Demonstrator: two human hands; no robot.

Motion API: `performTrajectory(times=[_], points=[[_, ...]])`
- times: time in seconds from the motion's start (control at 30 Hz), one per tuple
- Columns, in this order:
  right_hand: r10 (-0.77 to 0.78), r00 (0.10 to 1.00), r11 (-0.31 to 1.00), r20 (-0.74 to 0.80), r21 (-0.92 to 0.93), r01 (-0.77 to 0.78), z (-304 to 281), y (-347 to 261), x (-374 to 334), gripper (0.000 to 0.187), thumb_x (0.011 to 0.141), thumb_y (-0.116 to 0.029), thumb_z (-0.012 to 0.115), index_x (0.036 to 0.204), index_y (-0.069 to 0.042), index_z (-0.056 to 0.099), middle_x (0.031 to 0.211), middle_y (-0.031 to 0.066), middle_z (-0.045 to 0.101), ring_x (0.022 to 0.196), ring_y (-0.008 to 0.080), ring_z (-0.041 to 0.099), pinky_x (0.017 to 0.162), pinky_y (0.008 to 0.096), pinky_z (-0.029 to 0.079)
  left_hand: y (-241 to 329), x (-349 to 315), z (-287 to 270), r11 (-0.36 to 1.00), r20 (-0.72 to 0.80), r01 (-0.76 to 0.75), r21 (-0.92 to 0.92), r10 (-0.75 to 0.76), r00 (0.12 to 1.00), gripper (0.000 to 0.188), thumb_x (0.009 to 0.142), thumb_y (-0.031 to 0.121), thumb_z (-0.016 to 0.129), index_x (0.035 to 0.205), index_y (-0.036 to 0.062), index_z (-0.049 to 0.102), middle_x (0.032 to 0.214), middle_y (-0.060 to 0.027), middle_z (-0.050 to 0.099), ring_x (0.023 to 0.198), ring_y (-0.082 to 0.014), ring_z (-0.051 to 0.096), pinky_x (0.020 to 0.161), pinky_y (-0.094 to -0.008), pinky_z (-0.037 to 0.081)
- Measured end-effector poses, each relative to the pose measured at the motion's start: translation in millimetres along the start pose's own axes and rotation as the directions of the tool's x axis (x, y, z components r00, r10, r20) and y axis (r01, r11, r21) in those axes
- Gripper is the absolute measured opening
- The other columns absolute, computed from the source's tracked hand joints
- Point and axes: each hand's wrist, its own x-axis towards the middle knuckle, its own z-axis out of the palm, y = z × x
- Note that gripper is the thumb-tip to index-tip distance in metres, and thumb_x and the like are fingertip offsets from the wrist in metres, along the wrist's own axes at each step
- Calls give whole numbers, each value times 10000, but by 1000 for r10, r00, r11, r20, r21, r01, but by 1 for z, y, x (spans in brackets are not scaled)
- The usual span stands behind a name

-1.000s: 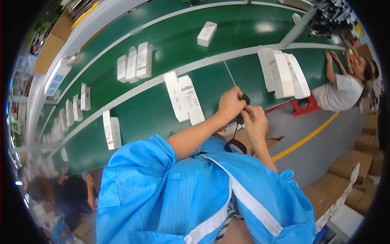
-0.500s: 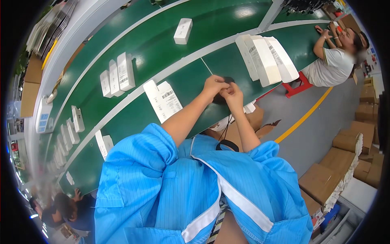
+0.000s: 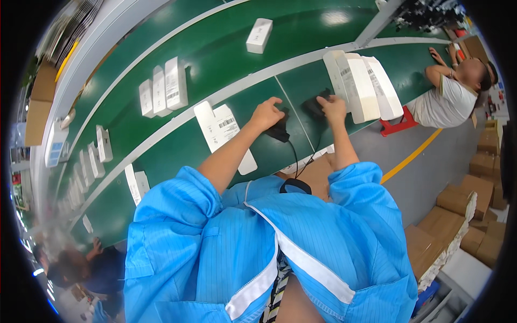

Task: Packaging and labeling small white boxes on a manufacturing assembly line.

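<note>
My left hand [image 3: 267, 114] is closed on a dark, soft-looking black piece [image 3: 279, 131] held low over the green table. To its right, my right hand [image 3: 335, 110] pinches a second black piece [image 3: 312, 107] between thumb and fingers. What kind of things these pieces are cannot be made out. Thin black cords [image 3: 295, 153] run from near the hands toward my body, where a black band [image 3: 295, 186] shows against the blue jacket. Beside my left forearm lies a flat, unfolded white carton [image 3: 218, 129]. Several white cartons [image 3: 360, 89] lie just right of my right hand.
Beyond a pale rail, white boxes [image 3: 175, 83] stand on the green surface [image 3: 226, 59], with a single box [image 3: 259, 36] farther off. A person [image 3: 449, 86] sits at the right end by a red stool [image 3: 398, 123]. Brown cartons [image 3: 436, 226] are stacked at lower right.
My hands have moved apart, left hand leftward and right hand rightward. The dark material that was between them now shows as two separate black pieces, one at each hand.
</note>
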Motion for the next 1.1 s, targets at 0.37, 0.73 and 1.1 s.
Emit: performTrajectory(times=[0.37, 0.73, 1.1], points=[[-263, 940, 905, 217, -282, 318, -64, 16, -66, 463, 912, -400, 664, 688, 4, 646, 551, 78, 575, 531, 195, 543, 527, 375, 429, -98, -281, -155, 963, -298, 199, -182, -247, 922, 211, 928, 176, 630, 1080, 31, 653, 878, -58, 696, 827, -140, 659, 769, -306, 525], [-63, 489, 836, 870, -221, 502, -49, -34, -167, 257, 879, -249, 666, 990, -18, 688, 859, 107, 675, 762, 173, 626, 687, 307, 482, -107, -574, 60, 438, -21, 899, 8, -899, 438, 205, 866, 201, 615, 987, 50, 683, 885, -156, 675, 823, -287, 662, 743, -414, 531], [-342, 36, 776, 939, 261, 574, 25, -136, -208, 312, 816, -137, 705, 1109, -36, 672, 982, 104, 675, 874, 165, 631, 765, 278, 480, -32, -484, -90, 595, -98, 802, 51, -796, 597, 342, 835, 144, 677, 1166, 61, 662, 1131, -206, 639, 1077, -329, 626, 866, -410, 518]])
